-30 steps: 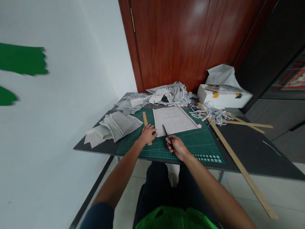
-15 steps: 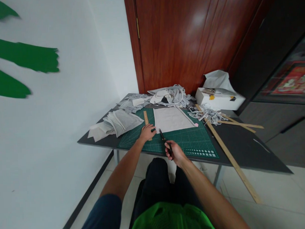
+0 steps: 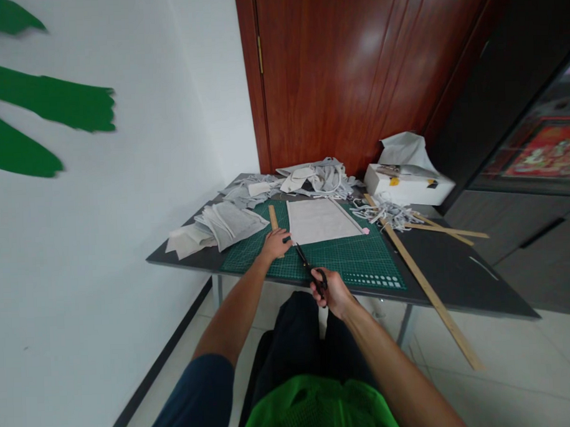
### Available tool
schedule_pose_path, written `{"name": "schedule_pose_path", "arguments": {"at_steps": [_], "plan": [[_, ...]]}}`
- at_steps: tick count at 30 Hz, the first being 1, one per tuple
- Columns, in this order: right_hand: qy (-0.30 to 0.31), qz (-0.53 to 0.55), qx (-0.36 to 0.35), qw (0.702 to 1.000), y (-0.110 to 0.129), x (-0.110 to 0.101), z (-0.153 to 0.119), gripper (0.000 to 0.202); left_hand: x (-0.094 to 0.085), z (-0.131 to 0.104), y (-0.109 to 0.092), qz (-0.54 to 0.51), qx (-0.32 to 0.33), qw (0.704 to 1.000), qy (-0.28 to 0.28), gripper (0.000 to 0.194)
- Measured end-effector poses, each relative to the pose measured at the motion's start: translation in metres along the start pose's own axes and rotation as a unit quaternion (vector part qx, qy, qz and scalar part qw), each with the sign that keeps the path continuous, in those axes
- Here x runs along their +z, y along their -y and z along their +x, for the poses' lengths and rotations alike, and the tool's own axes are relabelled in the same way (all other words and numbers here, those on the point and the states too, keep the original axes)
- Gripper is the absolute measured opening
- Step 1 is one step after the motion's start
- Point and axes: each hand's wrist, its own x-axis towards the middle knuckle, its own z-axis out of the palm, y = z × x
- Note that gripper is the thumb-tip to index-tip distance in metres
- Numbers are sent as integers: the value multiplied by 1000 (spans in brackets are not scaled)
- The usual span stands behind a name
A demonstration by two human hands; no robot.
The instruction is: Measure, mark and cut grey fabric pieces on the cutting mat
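A flat piece of white fabric [image 3: 320, 220] lies on the green cutting mat [image 3: 331, 257]. At its near left corner, the thumb and a finger of my left hand [image 3: 274, 244] grip the edge. A wooden ruler [image 3: 273, 217] runs partly under that hand. My right hand [image 3: 332, 290] is closed round the handles of black scissors [image 3: 307, 260]. Their tips point away from me, close beside the gripped corner; whether they touch the fabric is too small to tell. A small pink piece [image 3: 366, 231] sits at the fabric's right corner.
Folded grey-white fabric pieces [image 3: 232, 223] lie at the left, with a heap of scraps [image 3: 318, 177] behind. Thin strips [image 3: 391, 213] and a white box [image 3: 405, 183] are at the right. One long wooden ruler [image 3: 428, 286] sticks out past the dark table's [image 3: 465, 282] front edge.
My right hand and the scissors have shifted slightly, with the hand a little to the right and the tips closer to the fabric's left corner. My left hand stays at that corner.
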Motion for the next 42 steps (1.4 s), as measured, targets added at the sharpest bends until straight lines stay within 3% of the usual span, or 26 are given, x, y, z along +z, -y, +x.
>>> {"name": "schedule_pose_path", "arguments": {"at_steps": [19,42], "plan": [[-52,-3,-26,998,-8,23,30,36,2,-4,-1,-2,18,1000,1,37],[-77,-30,-36,996,-7,29,37,23,3,-5,-2,-4,17,1000,-10,36]]}}
